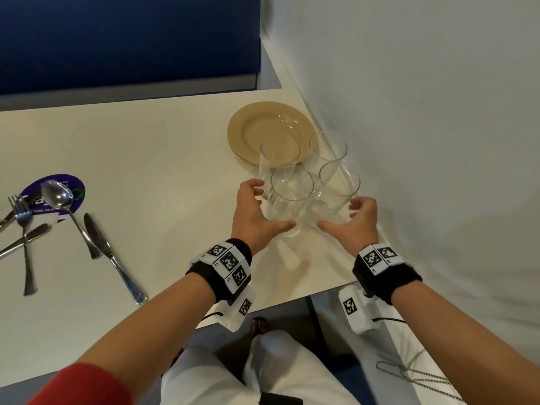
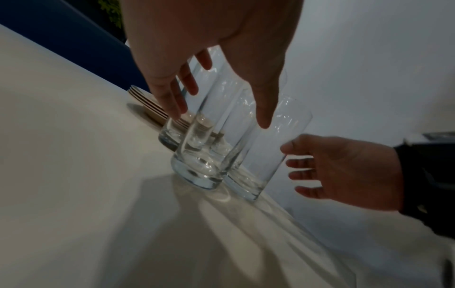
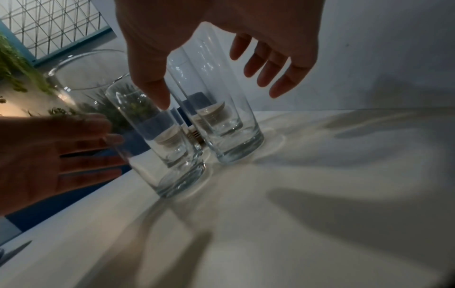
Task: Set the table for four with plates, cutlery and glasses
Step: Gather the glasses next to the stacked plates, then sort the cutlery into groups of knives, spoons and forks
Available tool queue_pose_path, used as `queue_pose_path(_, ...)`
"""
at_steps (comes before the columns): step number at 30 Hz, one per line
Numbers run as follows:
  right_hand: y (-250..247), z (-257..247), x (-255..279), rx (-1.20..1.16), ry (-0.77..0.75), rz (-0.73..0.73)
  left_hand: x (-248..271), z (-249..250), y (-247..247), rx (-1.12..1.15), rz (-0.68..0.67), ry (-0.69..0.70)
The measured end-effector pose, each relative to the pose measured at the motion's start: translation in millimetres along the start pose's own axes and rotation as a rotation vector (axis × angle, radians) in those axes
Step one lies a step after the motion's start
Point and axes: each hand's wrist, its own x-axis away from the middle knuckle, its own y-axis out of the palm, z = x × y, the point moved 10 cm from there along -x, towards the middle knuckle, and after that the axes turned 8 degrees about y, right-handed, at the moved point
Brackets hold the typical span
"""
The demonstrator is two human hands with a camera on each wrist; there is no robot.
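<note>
Several clear tall glasses stand bunched at the table's right edge by the wall. My left hand (image 1: 258, 209) spreads around the near-left glass (image 1: 290, 197), thumb in front and fingers behind; I cannot tell if it touches. My right hand (image 1: 355, 223) likewise flanks the near-right glass (image 1: 336, 194). In the left wrist view the left hand (image 2: 221, 118) hangs over the near-left glass (image 2: 204, 155). In the right wrist view the right hand (image 3: 221, 97) arches over the near-right glass (image 3: 226, 132). A stack of tan plates (image 1: 257, 130) lies just behind. Neither hand grips anything.
A spoon (image 1: 58, 197), a knife (image 1: 114, 255) and forks (image 1: 23, 229) lie at the table's left, partly on a purple round mat (image 1: 74, 185). A white wall (image 1: 409, 141) bounds the table (image 1: 146, 156) on the right. A blue bench back sits beyond the far edge.
</note>
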Motion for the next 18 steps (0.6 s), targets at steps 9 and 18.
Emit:
queue_pose_path(9, 105.8, -29.9, 89.1, 0.241, -0.077, -0.258, 26.4, -43.6, -148.0, -0.078, 0.203, -0.063)
queue_pose_path(18, 313.0, -148.6, 185.2, 0.458, -0.231, -0.569, 60.8, -130.5, -334.7, -0.291, 0.216, -0.222)
